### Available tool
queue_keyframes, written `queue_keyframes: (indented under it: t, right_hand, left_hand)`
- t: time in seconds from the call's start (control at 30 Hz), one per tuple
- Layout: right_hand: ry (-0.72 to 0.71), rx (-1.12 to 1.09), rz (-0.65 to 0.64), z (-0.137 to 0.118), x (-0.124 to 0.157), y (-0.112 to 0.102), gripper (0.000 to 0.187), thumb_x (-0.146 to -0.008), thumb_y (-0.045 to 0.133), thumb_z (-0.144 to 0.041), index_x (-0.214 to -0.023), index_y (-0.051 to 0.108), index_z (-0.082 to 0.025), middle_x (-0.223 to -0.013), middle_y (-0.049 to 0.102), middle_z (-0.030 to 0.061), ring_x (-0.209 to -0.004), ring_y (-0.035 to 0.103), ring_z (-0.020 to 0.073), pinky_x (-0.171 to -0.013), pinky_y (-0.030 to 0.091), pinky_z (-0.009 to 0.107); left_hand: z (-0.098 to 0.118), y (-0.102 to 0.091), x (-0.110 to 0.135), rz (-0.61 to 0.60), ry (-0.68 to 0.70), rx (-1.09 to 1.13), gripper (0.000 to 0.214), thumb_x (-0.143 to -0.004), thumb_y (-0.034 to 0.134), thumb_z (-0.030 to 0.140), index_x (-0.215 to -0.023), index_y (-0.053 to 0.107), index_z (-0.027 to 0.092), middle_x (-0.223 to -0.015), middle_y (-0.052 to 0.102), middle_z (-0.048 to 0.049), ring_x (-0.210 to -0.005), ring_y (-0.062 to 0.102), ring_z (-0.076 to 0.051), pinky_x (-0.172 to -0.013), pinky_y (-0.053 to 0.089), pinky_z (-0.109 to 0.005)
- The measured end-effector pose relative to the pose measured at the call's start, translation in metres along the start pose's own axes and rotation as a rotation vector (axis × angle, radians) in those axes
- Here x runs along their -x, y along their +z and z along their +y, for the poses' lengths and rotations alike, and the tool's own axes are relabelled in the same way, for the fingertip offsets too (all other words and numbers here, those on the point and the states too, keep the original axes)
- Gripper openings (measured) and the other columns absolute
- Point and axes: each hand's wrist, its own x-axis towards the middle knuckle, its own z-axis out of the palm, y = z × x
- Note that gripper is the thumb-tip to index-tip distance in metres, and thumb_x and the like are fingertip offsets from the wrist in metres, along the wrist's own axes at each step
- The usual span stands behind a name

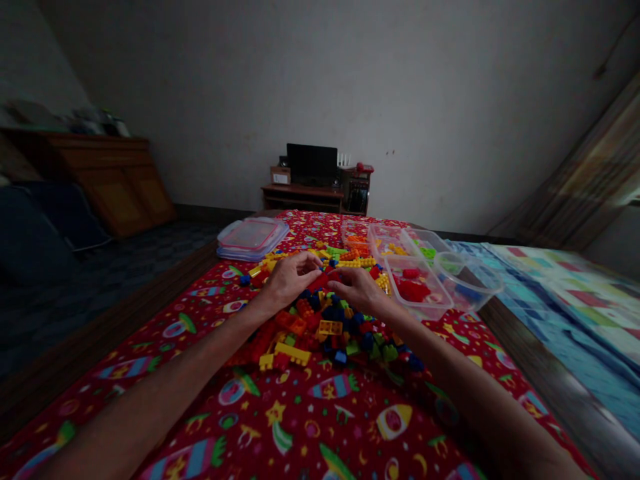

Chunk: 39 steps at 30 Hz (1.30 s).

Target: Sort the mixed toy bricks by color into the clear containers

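A heap of small plastic building bricks in red, blue, yellow, orange and green lies on a red patterned cloth. Both my hands hover over the far part of the heap. My left hand has its fingers curled in a pinch. My right hand is curled the same way, fingertips pointing left. Between the two sets of fingertips sits a red brick, which both hands seem to grip. Blue and red bricks lie right beneath the hands.
Clear plastic tubs hold sorted bricks at the right, one with red pieces. A stack of clear lids lies at the far left. A low table with a dark screen stands by the wall. A wooden cabinet is at left.
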Motion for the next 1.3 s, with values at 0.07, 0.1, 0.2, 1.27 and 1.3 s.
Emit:
queue_keyframes:
  t: [0.07, 0.1, 0.2, 1.27, 1.3]
  right_hand:
    - [-0.03, 0.014, -0.008, -0.001, 0.001, -0.003, 0.019, -0.086, 0.055, -0.026, -0.086, 0.069, -0.013, -0.066, 0.058, -0.0015, -0.061, 0.048, 0.0102, -0.056, 0.03, 0.022]
    - [-0.047, 0.043, -0.001, -0.002, 0.002, -0.004, 0.019, -0.086, 0.054, -0.026, -0.085, 0.068, -0.013, -0.066, 0.057, -0.0016, -0.06, 0.047, 0.01, -0.056, 0.029, 0.022]
    - [-0.081, 0.186, 0.032, -0.005, 0.005, -0.007, 0.017, -0.087, 0.053, -0.023, -0.079, 0.064, -0.013, -0.063, 0.054, -0.0015, -0.057, 0.042, 0.0096, -0.054, 0.025, 0.023]
    - [0.198, -0.336, 0.101, 0.002, -0.001, -0.034, 0.013, -0.07, 0.056, -0.019, -0.083, 0.056, -0.018, -0.057, 0.056, -0.0054, -0.046, 0.048, 0.0087, -0.044, 0.037, 0.02]
    - [0.172, -0.282, 0.17, 0.008, -0.002, -0.044, 0.013, -0.069, 0.054, -0.019, -0.082, 0.056, -0.017, -0.057, 0.056, -0.0048, -0.047, 0.049, 0.009, -0.045, 0.037, 0.02]
  left_hand:
    - [-0.001, -0.001, 0.0, -0.038, 0.007, -0.001, 0.025, -0.073, 0.062, 0.038, -0.085, 0.062, 0.016, -0.078, 0.07, -0.0036, -0.073, 0.067, -0.018, -0.07, 0.054, -0.029]
    - [-0.001, -0.001, 0.001, -0.078, 0.011, -0.002, 0.027, -0.075, 0.06, 0.04, -0.087, 0.064, 0.016, -0.083, 0.071, -0.0043, -0.077, 0.067, -0.019, -0.072, 0.054, -0.03]
    - [-0.002, -0.003, 0.002, -0.218, 0.018, -0.029, 0.036, -0.076, 0.061, 0.045, -0.097, 0.067, 0.017, -0.096, 0.072, -0.0062, -0.086, 0.067, -0.021, -0.078, 0.054, -0.032]
    - [0.014, 0.002, 0.008, -0.161, 0.157, -0.42, 0.074, -0.074, 0.069, 0.031, -0.141, 0.037, 0.022, -0.144, 0.045, -0.011, -0.126, 0.05, -0.027, -0.104, 0.043, -0.041]
    - [0.014, 0.001, 0.007, -0.156, 0.172, -0.429, 0.069, -0.077, 0.067, 0.034, -0.139, 0.04, 0.021, -0.144, 0.045, -0.0113, -0.127, 0.048, -0.027, -0.105, 0.041, -0.042]
